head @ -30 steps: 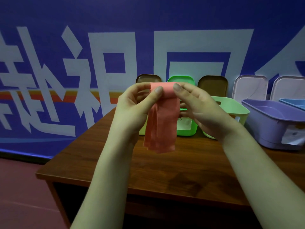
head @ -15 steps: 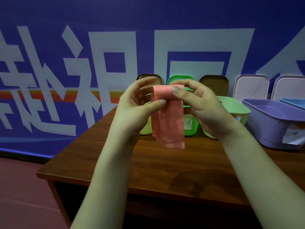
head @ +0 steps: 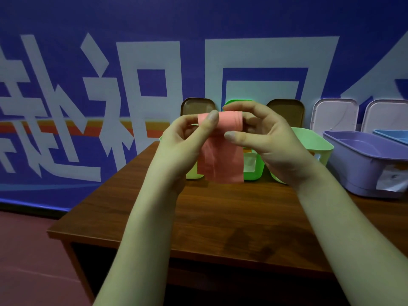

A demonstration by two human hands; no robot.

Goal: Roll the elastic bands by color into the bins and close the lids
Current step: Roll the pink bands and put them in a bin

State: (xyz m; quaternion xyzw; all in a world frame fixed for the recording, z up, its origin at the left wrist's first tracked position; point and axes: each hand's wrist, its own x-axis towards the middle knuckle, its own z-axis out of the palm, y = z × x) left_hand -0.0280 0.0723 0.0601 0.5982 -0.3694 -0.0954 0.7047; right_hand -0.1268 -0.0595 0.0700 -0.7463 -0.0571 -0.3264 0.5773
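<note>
A salmon-pink elastic band (head: pixel 221 160) is held in the air above the brown table (head: pixel 220 213). Its top is wound into a roll and a short tail hangs down. My left hand (head: pixel 183 144) pinches the roll's left end with thumb and fingers. My right hand (head: pixel 265 138) grips the right end, fingers curled over the top. Behind the band stand open bins: a yellow-green one (head: pixel 194 173), a bright green one (head: pixel 254 168), a pale green one (head: pixel 313 142), a purple one (head: pixel 366 160) and a blue one (head: pixel 395 135) at the right edge.
Lids lean upright against the blue wall behind the bins: two brown lids (head: pixel 197 107) (head: pixel 287 109), a green lid (head: pixel 231 102) mostly hidden by my hands, and two white lids (head: pixel 334 113) (head: pixel 386 115). The table's left edge drops to a reddish floor (head: pixel 28 250).
The hanging tail of the pink band has grown shorter and the roll at the top thicker. Both hands stay at the same height, turning the roll.
</note>
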